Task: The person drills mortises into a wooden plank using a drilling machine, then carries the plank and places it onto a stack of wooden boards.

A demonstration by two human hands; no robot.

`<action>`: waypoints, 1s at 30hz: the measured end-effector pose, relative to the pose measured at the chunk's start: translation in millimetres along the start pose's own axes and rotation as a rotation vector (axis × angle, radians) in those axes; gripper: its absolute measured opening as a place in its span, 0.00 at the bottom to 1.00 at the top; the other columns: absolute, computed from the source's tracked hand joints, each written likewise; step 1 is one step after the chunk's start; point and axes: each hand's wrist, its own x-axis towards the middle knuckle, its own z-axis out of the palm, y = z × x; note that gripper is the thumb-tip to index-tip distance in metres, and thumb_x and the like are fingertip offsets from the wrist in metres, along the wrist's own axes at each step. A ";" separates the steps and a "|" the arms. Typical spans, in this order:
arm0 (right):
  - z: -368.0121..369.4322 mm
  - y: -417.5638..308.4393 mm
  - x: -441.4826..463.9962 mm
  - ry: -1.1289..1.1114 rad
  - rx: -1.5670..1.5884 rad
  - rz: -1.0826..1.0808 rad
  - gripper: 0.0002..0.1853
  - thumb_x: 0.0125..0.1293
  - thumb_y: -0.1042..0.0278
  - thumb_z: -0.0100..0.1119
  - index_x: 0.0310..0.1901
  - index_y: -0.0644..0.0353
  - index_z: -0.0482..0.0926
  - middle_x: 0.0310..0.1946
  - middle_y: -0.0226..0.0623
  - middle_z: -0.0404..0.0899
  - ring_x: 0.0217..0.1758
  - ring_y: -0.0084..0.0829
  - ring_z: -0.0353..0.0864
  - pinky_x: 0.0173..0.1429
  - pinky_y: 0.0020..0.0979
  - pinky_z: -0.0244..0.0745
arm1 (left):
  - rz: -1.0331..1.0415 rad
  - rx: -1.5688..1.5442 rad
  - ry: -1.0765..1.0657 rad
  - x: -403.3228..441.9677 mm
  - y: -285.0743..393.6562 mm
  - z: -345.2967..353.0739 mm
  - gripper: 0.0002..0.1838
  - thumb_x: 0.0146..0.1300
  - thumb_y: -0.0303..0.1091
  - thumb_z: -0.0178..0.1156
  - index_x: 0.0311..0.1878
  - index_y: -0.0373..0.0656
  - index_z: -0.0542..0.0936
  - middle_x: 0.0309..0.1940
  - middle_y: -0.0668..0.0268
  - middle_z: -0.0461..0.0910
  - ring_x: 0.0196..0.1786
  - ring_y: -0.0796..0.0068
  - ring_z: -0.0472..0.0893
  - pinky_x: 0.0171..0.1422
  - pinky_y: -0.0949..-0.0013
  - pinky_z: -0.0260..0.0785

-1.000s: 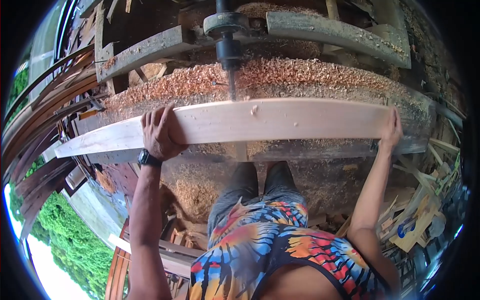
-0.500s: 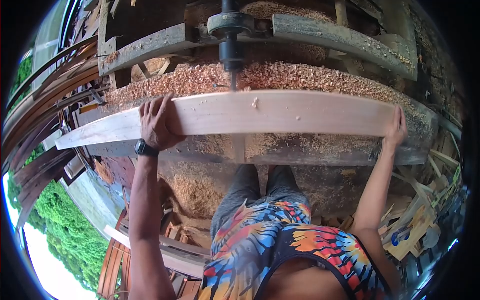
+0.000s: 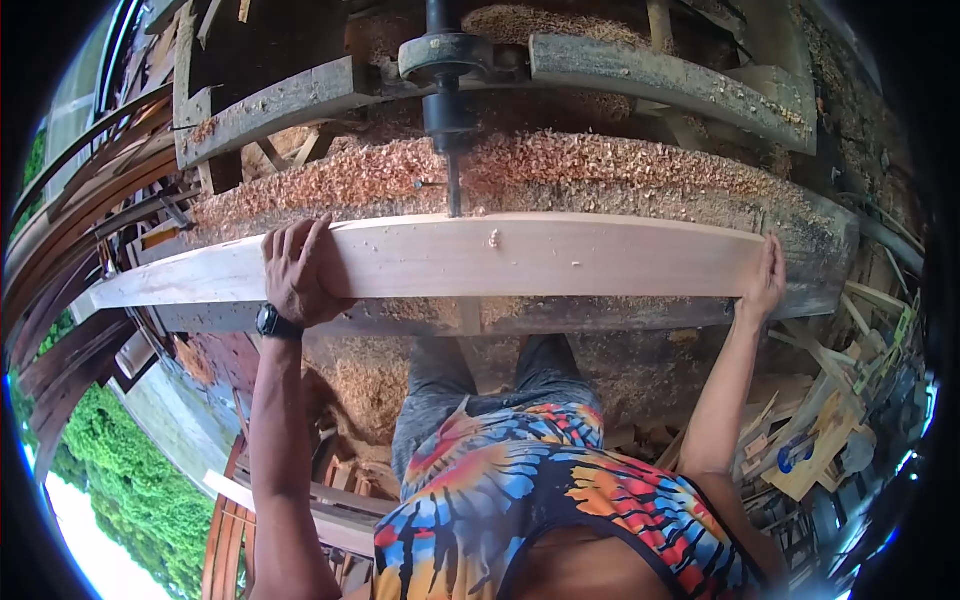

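A long pale wooden board lies across the shavings-covered work table. My left hand, with a black watch at the wrist, grips the board left of its middle, fingers over the far edge. Around the board's right end is my right hand, its fingers closed on the wood. The drill-like bit of a dark machine spindle meets the board's far edge, between my two hands. Where the tip touches the wood, its depth is hidden. A few chips rest on the board's top.
Reddish shavings are heaped behind the board. Two wooden beams flank the spindle beyond. Curved wooden strips are stacked at the left. Scrap wood lies at the right, and sawdust covers the floor near my legs.
Over the last half second the board and both hands have shifted toward my body and slightly left in view. More of the bit shows beyond the board's far edge. Both hands keep their hold.
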 end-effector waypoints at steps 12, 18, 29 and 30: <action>22.2 -4.7 35.8 -0.002 0.009 0.031 0.20 0.82 0.64 0.66 0.68 0.67 0.83 0.62 0.38 0.87 0.64 0.26 0.84 0.69 0.29 0.78 | 0.003 0.003 0.058 17.9 -3.4 -4.6 0.65 0.27 0.45 0.89 0.78 0.45 0.73 0.65 0.53 0.79 0.65 0.46 0.78 0.75 0.42 0.64; -25.6 8.6 -37.8 0.090 -0.065 0.070 0.21 0.83 0.63 0.65 0.68 0.69 0.82 0.63 0.40 0.88 0.66 0.28 0.84 0.72 0.31 0.78 | 0.012 -0.036 -0.027 -18.8 2.9 0.5 0.67 0.24 0.45 0.88 0.79 0.50 0.73 0.64 0.57 0.79 0.66 0.49 0.77 0.75 0.40 0.62; 31.8 1.5 54.9 0.014 0.020 0.004 0.21 0.82 0.64 0.67 0.68 0.68 0.83 0.64 0.40 0.87 0.65 0.28 0.85 0.71 0.31 0.79 | 0.023 0.011 0.090 19.3 -10.8 -0.9 0.66 0.29 0.48 0.89 0.79 0.48 0.72 0.64 0.58 0.80 0.64 0.52 0.79 0.74 0.43 0.63; 31.9 -0.6 55.4 0.006 0.027 0.007 0.21 0.82 0.64 0.67 0.68 0.68 0.83 0.64 0.40 0.87 0.65 0.28 0.85 0.70 0.31 0.79 | 0.035 0.020 0.109 18.1 -10.3 0.0 0.66 0.28 0.48 0.89 0.79 0.48 0.72 0.64 0.58 0.80 0.65 0.52 0.79 0.74 0.43 0.63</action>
